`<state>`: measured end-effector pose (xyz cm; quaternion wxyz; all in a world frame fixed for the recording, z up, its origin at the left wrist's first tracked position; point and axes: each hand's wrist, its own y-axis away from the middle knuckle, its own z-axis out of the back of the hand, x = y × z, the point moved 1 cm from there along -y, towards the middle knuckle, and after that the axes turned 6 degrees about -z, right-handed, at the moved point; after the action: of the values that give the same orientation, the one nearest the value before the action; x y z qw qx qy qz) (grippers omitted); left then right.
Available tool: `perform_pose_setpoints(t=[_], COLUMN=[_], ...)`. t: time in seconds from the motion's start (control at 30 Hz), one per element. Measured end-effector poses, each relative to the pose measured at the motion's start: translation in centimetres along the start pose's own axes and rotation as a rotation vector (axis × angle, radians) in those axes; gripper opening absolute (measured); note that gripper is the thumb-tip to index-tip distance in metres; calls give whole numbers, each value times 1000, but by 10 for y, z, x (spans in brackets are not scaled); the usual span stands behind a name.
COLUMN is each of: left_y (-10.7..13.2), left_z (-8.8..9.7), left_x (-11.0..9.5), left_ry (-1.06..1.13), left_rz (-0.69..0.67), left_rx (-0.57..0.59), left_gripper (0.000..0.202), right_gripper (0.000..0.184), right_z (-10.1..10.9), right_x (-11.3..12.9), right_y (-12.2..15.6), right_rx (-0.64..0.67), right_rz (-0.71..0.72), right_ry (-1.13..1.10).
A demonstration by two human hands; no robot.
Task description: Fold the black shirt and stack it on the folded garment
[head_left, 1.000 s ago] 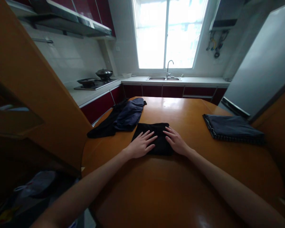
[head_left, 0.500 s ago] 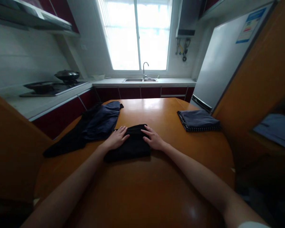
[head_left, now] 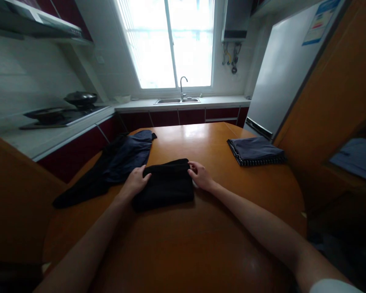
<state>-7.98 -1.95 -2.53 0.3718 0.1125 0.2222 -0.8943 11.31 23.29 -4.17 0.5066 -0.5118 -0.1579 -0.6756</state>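
Observation:
A folded black garment (head_left: 166, 185) lies flat as a rough rectangle in the middle of the wooden table (head_left: 183, 244). At its left edge is my left hand (head_left: 136, 180), thumb on top and fingers curled around the far left side. The opposite edge is pinched by my right hand (head_left: 200, 175), the thumb over the cloth and some fingertips hidden beneath it. To the left, dark blue and black clothes (head_left: 122, 158) lie loosely spread out. A stack of folded clothes (head_left: 256, 150), grey-blue on top with a patterned edge below, sits at the table's right.
Beyond the table runs a white counter with a sink (head_left: 177, 101) under the window. On the left, a stove (head_left: 67, 116) carries two dark pans. A refrigerator (head_left: 280, 77) stands at the right, and more cloth (head_left: 358, 158) rests on a shelf there.
Both hands have shifted from lying flat on top of the black garment to its left and right edges, where the fingers now curl round it. The view has tilted slightly.

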Motion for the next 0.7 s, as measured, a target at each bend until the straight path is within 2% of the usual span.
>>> perform_pose_setpoints(t=[0.13, 0.27, 0.4, 0.57, 0.7], left_y=[6, 10, 13, 16, 19], left_z=[20, 28, 27, 22, 22], left_x=[-11, -23, -25, -28, -34], left_ry=[194, 489, 624, 808, 952], left_rz=[210, 382, 436, 479, 472], left_rx=[24, 25, 77, 132, 147], left_gripper=[41, 26, 25, 29, 31], right_gripper=[33, 26, 23, 26, 26], right_z=[1, 1, -3, -1, 8], right_x=[3, 4, 7, 22, 33], right_y=[1, 0, -3, -3, 1], right_rx=[-31, -45, -4, 66, 161], right_rz=[-95, -204, -385, -494, -602], right_ry=[-46, -80, -138, -226, -436])
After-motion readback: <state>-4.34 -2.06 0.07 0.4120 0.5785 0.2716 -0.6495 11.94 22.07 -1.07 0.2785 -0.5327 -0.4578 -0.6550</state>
